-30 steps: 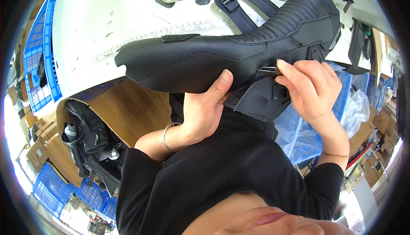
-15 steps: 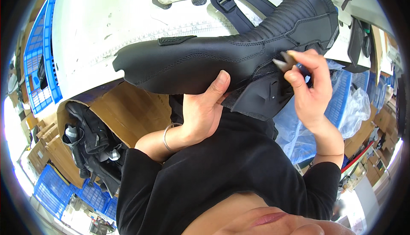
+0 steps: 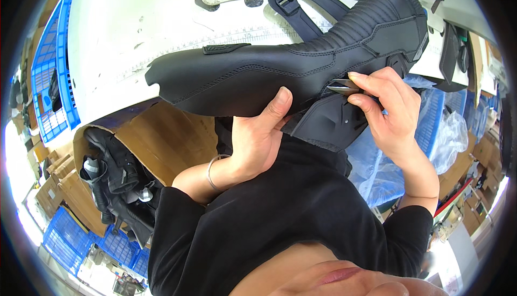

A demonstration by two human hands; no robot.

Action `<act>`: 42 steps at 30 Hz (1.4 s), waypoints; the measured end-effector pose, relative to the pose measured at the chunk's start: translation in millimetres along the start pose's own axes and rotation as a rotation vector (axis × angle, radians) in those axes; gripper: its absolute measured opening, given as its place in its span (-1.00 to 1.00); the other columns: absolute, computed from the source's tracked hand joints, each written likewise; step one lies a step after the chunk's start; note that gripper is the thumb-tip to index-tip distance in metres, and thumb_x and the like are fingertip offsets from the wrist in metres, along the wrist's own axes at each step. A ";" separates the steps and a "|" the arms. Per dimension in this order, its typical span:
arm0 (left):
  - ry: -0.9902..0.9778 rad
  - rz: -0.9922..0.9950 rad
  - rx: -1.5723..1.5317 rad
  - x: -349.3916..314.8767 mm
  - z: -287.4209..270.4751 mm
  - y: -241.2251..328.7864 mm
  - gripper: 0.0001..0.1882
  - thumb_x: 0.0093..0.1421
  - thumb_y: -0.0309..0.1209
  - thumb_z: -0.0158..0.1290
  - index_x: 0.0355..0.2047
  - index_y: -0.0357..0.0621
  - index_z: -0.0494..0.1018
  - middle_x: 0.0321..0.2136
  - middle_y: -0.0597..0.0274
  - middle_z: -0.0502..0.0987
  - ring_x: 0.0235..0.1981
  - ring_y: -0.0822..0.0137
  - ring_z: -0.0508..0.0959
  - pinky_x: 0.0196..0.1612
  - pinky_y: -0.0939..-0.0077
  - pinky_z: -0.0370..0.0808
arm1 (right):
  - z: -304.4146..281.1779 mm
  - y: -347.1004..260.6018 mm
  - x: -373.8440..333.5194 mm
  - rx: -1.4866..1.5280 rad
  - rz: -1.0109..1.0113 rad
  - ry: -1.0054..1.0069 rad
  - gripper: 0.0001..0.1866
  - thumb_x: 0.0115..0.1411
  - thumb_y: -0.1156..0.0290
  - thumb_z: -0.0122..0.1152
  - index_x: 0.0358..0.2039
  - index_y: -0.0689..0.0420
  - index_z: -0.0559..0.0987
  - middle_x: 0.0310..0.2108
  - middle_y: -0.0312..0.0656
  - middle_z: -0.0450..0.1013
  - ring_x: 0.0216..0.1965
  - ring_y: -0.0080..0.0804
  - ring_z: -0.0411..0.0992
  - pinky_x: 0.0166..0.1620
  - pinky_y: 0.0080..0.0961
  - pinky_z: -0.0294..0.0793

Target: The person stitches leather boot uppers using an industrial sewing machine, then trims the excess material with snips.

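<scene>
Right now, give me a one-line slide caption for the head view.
The left hand holds a black boot while the right hand works metal snips beside it.

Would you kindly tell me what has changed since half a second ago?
The right hand has brought the metal snips leftward and slightly down; they now point left at the black boot. Nothing was let go; the left hand stays on the boot.

The boot (image 3: 247, 83) looks to me, watching remotely, like smooth leather with a sheen; the cutter blades (image 3: 344, 90) are shiny metal, the straps (image 3: 302, 22) matt plastic, the box (image 3: 167, 140) dull cardboard, the sheeting (image 3: 451, 140) glossy, crinkled plastic.
</scene>
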State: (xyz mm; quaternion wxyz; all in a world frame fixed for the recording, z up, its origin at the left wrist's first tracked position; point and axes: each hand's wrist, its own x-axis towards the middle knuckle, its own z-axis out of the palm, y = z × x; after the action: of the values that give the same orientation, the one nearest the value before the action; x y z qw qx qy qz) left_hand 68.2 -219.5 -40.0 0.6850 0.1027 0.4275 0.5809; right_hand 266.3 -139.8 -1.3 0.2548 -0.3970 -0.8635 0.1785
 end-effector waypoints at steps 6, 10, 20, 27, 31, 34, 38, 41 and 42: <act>0.015 -0.013 -0.010 0.5 0.7 0.9 -0.60 0.32 -0.48 -0.03 0.16 -0.12 0.25 0.04 0.18 0.42 0.08 0.26 0.45 0.12 0.16 0.49 | -3.5 -0.8 7.1 -0.024 -0.035 -0.039 -0.64 -0.17 0.40 0.43 -0.27 0.08 0.63 -0.53 -0.28 0.41 -0.61 -0.38 0.40 -0.54 -0.51 0.35; 0.031 -0.047 -0.026 0.7 2.0 1.7 -0.59 0.33 -0.48 -0.05 0.17 -0.13 0.23 0.06 0.15 0.40 0.10 0.23 0.44 0.12 0.15 0.48 | -3.7 -0.1 8.5 -0.014 -0.036 -0.049 -0.64 -0.17 0.40 0.43 -0.27 0.09 0.63 -0.54 -0.28 0.40 -0.61 -0.39 0.40 -0.54 -0.51 0.35; 0.004 -0.027 -0.031 2.2 3.3 2.5 -0.56 0.32 -0.48 -0.04 0.19 -0.14 0.21 0.09 0.12 0.38 0.13 0.20 0.41 0.15 0.14 0.45 | -3.5 1.4 10.3 0.025 -0.042 -0.048 -0.65 -0.16 0.41 0.42 -0.27 0.11 0.63 -0.54 -0.26 0.41 -0.60 -0.37 0.41 -0.54 -0.52 0.36; 0.013 -0.027 -0.031 2.6 3.1 2.4 -0.56 0.32 -0.49 -0.03 0.20 -0.11 0.21 0.10 0.13 0.37 0.14 0.21 0.41 0.15 0.12 0.45 | -1.0 2.8 9.7 0.036 -0.046 -0.036 -0.65 -0.16 0.42 0.43 -0.27 0.12 0.63 -0.54 -0.25 0.42 -0.60 -0.36 0.42 -0.54 -0.52 0.36; 0.019 -0.063 -0.063 2.3 2.4 3.1 -0.56 0.32 -0.49 -0.02 0.19 -0.11 0.21 0.10 0.14 0.37 0.14 0.21 0.40 0.15 0.12 0.46 | 2.0 2.9 8.3 0.074 -0.020 -0.032 -0.65 -0.15 0.44 0.43 -0.26 0.13 0.63 -0.53 -0.24 0.43 -0.60 -0.37 0.42 -0.53 -0.53 0.36; 0.023 -0.051 -0.048 2.7 2.4 2.1 -0.56 0.31 -0.48 -0.02 0.19 -0.12 0.22 0.10 0.15 0.37 0.14 0.22 0.40 0.15 0.12 0.46 | 6.7 0.1 4.7 0.160 0.061 -0.012 -0.66 -0.12 0.46 0.43 -0.25 0.14 0.63 -0.53 -0.22 0.44 -0.59 -0.40 0.42 -0.53 -0.54 0.36; -0.017 -0.024 -0.062 2.7 2.7 -0.4 -0.56 0.31 -0.46 0.00 0.18 -0.12 0.23 0.09 0.17 0.38 0.14 0.22 0.40 0.15 0.13 0.46 | 10.7 -1.1 -1.2 0.249 0.155 0.022 -0.67 -0.09 0.50 0.41 -0.23 0.16 0.62 -0.51 -0.18 0.46 -0.57 -0.41 0.42 -0.53 -0.54 0.34; -0.018 -0.027 -0.079 2.8 2.7 -1.5 -0.57 0.32 -0.46 -0.01 0.17 -0.13 0.23 0.09 0.17 0.38 0.13 0.23 0.40 0.15 0.13 0.46 | 12.9 0.6 -3.9 0.284 0.151 0.052 -0.66 -0.09 0.50 0.41 -0.22 0.17 0.62 -0.51 -0.19 0.46 -0.54 -0.38 0.42 -0.51 -0.55 0.34; -0.020 -0.028 -0.078 3.2 2.8 -1.8 -0.57 0.32 -0.46 -0.01 0.17 -0.13 0.23 0.09 0.17 0.38 0.13 0.23 0.40 0.15 0.13 0.46 | 13.4 1.1 -4.4 0.278 0.134 0.057 -0.66 -0.09 0.50 0.41 -0.22 0.17 0.62 -0.51 -0.19 0.46 -0.54 -0.38 0.42 -0.51 -0.55 0.34</act>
State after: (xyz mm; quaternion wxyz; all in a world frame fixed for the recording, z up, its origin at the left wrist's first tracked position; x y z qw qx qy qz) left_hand 71.4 -216.3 -41.0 0.7008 0.0754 0.3992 0.5864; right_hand 261.7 -144.0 -14.0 0.3193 -0.4193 -0.7945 0.3017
